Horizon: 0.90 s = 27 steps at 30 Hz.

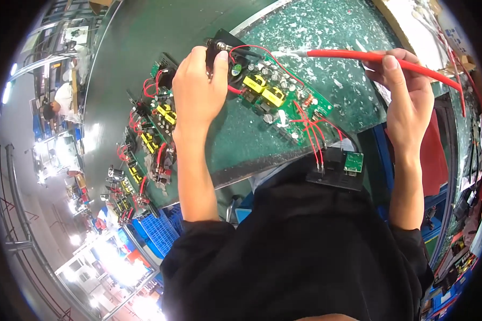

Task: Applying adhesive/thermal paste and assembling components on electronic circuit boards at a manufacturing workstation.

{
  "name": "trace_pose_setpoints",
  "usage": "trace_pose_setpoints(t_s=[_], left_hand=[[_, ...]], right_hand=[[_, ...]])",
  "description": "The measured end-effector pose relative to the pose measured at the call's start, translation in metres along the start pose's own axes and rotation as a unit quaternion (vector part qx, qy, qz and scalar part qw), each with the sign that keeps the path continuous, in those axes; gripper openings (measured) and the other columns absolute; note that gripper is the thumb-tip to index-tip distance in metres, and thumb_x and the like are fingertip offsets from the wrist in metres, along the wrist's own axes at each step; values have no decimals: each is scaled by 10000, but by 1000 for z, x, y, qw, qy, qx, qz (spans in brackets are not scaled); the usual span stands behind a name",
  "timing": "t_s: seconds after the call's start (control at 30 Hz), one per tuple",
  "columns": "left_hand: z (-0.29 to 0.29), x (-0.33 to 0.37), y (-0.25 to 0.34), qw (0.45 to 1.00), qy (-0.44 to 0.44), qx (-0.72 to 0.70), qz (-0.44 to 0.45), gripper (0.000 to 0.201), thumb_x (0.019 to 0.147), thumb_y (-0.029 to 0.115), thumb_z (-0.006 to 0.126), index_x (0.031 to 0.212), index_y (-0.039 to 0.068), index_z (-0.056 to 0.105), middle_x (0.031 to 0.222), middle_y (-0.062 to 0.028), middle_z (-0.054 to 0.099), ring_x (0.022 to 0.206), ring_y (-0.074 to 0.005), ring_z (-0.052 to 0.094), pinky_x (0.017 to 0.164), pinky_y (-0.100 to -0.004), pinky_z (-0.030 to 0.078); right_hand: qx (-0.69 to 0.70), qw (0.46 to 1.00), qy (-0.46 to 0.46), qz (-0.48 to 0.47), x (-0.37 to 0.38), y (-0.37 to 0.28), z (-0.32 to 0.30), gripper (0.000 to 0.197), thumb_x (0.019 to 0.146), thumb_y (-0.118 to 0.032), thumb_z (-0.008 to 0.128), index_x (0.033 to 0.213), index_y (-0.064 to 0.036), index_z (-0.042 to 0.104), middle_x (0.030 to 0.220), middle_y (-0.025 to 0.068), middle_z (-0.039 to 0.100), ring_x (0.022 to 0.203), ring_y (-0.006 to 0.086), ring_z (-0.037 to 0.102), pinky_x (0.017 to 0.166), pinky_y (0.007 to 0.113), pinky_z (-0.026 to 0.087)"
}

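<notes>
Clenched tight, the left hand (199,85) wraps the black end bracket (223,47) of a green circuit board with yellow blocks and red wires (276,99), fingers curled over its edge. That board lies tilted on the dark green work mat (235,144), its far end trailing red wires to a small black module (338,168) at the mat's near edge. Over on the other side, the right hand (407,91) pinches a long red-handled soldering iron (369,56), its metal tip poised just above the board's upper edge. More boards of the same kind (150,134) line up along the left.
</notes>
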<state>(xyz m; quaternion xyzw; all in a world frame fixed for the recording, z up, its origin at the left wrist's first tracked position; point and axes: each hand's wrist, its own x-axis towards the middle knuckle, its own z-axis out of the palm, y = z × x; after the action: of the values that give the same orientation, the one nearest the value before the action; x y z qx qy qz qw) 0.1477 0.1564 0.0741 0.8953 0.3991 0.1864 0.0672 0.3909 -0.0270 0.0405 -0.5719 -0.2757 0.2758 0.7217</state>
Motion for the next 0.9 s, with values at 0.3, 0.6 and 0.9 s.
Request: trace_pose_setpoints(t_s=[0.3, 0.6, 0.9], left_hand=[[10, -1, -17, 999, 4, -16, -50, 259, 946, 241, 628, 861, 8, 552, 718, -152, 620, 631, -337, 618, 578, -432, 474], [7, -3, -12, 999, 8, -20, -49, 263, 948, 248, 630, 858, 13, 554, 727, -141, 633, 638, -327, 628, 581, -427, 482], [7, -6, -11, 999, 10, -19, -45, 256, 945, 238, 632, 856, 12, 552, 729, -140, 632, 636, -330, 626, 578, -425, 480]], right_hand=[[-10, 1000, -1, 19, -1, 15, 24, 272, 977, -153, 667, 1125, 61, 591, 1002, 139, 704, 872, 189, 692, 823, 318, 569], [-21, 1000, -9, 16, -2, 12, 24, 245, 983, -148, 655, 1103, 60, 605, 1022, 148, 703, 878, 191, 691, 827, 324, 571], [-48, 999, -19, 8, -1, 6, 16, 241, 989, -139, 641, 1109, 66, 603, 1007, 149, 704, 891, 196, 694, 839, 325, 571]])
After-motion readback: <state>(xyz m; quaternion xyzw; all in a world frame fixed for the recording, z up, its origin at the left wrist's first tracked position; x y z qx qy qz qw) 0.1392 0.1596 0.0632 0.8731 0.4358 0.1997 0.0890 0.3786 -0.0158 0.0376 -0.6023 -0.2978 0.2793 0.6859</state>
